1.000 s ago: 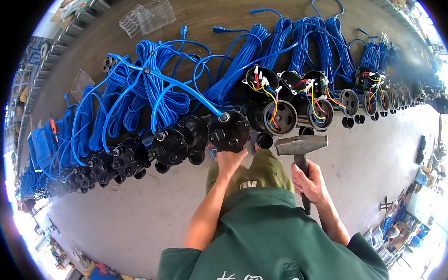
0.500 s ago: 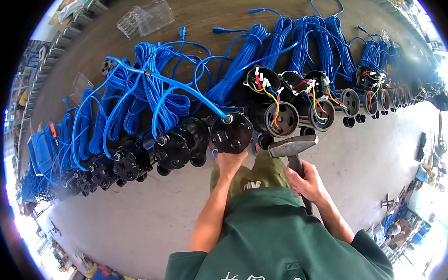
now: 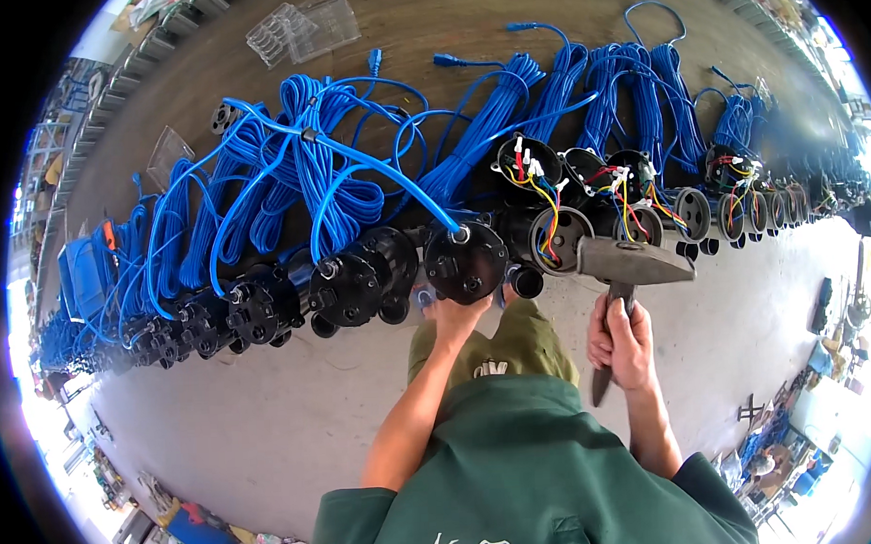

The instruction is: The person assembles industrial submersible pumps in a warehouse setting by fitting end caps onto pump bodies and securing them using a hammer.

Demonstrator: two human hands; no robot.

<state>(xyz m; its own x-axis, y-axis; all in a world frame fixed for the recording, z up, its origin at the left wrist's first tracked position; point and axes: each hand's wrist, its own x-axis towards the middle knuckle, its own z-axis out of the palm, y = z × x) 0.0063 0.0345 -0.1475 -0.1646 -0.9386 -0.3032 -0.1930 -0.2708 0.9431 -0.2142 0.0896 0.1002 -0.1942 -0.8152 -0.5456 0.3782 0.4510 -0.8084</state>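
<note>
My right hand [image 3: 621,344] is wrapped round the handle of a hammer [image 3: 637,262], whose broad metal head hangs in the air in front of the bench, right of my knees. My left hand [image 3: 458,317] is against the underside of a black cylindrical housing with a round end cap [image 3: 466,261]; it seems to grip it from below, its fingertips hidden. A thick blue cable [image 3: 384,176] enters the cap through a metal gland near its top. Just right of it lies an open housing [image 3: 562,241] with red, yellow and blue wires coming out.
Capped black housings [image 3: 350,286] line the bench edge to the left; open, wired ones [image 3: 691,213] line it to the right. Bundles of blue cable [image 3: 488,126] lie behind them. Clear plastic trays [image 3: 323,26] rest at the back of the brown bench top [image 3: 427,23].
The hammer has moved up and to the right with my right hand, its head now level and farther from the capped housing. My left hand stays under that housing. The whole view has shifted slightly.
</note>
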